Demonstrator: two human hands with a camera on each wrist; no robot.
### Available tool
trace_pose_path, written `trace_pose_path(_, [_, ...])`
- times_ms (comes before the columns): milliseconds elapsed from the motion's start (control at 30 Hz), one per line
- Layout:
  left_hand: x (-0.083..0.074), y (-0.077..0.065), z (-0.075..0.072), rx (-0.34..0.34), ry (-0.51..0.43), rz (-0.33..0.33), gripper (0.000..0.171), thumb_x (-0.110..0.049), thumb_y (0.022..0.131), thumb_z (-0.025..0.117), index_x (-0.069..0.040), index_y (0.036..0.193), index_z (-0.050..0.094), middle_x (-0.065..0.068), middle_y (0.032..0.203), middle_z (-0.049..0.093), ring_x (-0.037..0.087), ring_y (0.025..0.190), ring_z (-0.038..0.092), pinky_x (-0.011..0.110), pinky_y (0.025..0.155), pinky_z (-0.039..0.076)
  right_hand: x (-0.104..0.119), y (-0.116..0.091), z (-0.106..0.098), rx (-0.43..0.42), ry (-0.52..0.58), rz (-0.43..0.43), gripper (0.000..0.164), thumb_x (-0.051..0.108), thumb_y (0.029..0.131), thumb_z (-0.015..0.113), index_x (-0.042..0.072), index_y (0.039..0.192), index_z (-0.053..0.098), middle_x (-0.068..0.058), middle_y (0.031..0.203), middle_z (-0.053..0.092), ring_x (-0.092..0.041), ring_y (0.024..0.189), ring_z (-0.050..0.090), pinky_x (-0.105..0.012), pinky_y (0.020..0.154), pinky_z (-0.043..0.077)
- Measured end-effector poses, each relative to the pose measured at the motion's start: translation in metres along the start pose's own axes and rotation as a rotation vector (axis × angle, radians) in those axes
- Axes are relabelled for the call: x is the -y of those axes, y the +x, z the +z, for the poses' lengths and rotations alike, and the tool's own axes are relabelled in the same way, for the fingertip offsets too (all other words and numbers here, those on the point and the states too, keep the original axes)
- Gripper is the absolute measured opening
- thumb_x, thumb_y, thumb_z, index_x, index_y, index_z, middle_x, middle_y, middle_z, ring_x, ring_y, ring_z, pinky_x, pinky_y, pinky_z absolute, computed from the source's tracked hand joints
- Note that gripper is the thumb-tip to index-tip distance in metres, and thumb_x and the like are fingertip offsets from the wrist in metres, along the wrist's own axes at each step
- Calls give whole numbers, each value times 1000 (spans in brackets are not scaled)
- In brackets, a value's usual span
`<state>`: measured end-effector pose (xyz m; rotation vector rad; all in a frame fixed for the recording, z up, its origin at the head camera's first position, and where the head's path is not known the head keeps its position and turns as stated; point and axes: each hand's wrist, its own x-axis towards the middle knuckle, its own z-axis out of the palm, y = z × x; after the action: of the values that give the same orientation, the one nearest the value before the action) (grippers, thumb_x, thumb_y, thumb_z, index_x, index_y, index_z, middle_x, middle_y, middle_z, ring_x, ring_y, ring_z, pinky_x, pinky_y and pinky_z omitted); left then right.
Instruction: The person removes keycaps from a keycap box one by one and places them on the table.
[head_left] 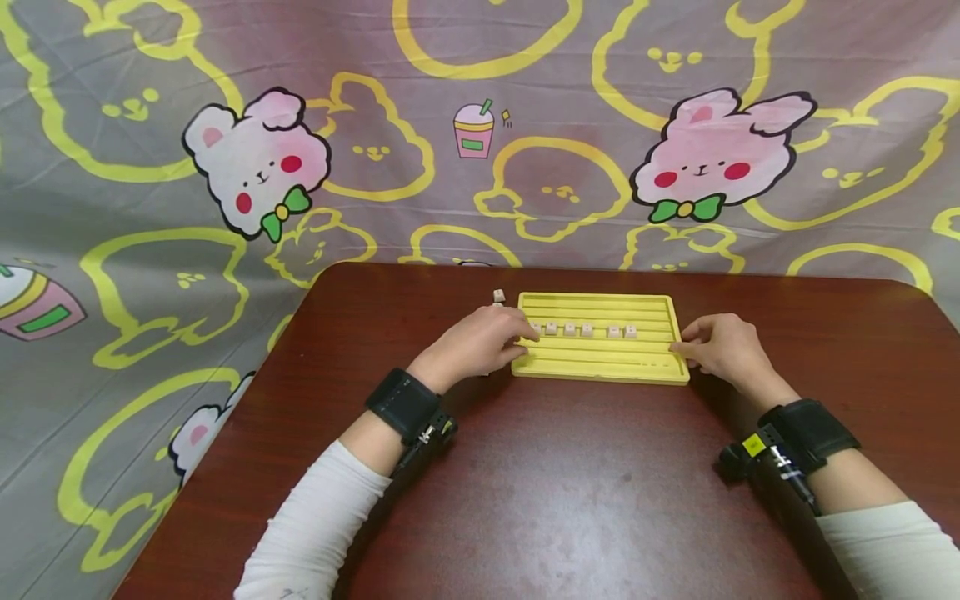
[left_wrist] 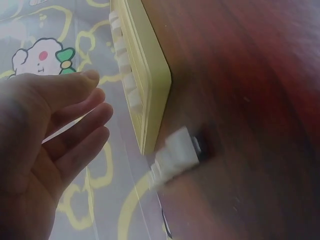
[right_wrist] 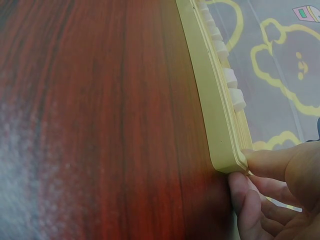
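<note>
A shallow yellow tray [head_left: 577, 364] with ridged rows lies on the table, and several white keycaps [head_left: 587, 330] stand in a line along one of its middle rows. Over the tray's left end is my left hand [head_left: 483, 337]. In the left wrist view its thumb and fingers are apart, with nothing between them. My right hand [head_left: 722, 346] pinches the right end of the tray; the right wrist view has the thumb on the rim [right_wrist: 235, 157] and fingers at the side below. More keycaps [left_wrist: 172, 152] sit in a row on the table beside the tray's left end, partly hidden by my left hand in the head view.
The dark red-brown wooden table [head_left: 555, 500] extends toward me from the tray. Behind and to the left hangs a grey-pink cloth [head_left: 540, 108] printed with cartoon animals, right at the table's far edge. Each wrist wears a black strap [head_left: 405, 404] with a small device.
</note>
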<state>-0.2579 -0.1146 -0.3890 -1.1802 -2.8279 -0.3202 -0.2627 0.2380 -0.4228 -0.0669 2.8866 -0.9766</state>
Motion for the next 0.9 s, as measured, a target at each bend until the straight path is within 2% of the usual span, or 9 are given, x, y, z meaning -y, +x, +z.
trace_pose_path(200, [-7, 18, 1, 10, -18, 18, 29, -16, 91, 71, -14, 120, 72, 1, 116, 71, 15, 107, 66, 27, 89, 55, 0, 0, 1, -16, -1, -13, 34, 24, 89, 73, -5, 106, 67, -18, 89, 71, -15, 66, 65, -26, 56, 54])
trace_pose_path(467, [-21, 43, 5, -24, -22, 71, 28, -18, 94, 68, -11, 120, 71, 4, 116, 70, 16, 108, 65, 29, 92, 54, 2, 0, -1, -19, 4, -14, 34, 25, 89, 73, -5, 106, 68, -18, 91, 71, -15, 66, 66, -26, 57, 55])
trace_pose_path(900, [-42, 77, 10, -28, 16, 63, 32, -23, 96, 66, -13, 125, 69, 1, 122, 68, 14, 116, 62, 26, 102, 49, 0, 0, -1, -7, 1, -3, 36, 24, 88, 73, -5, 107, 67, -18, 90, 72, -14, 65, 65, -26, 57, 55])
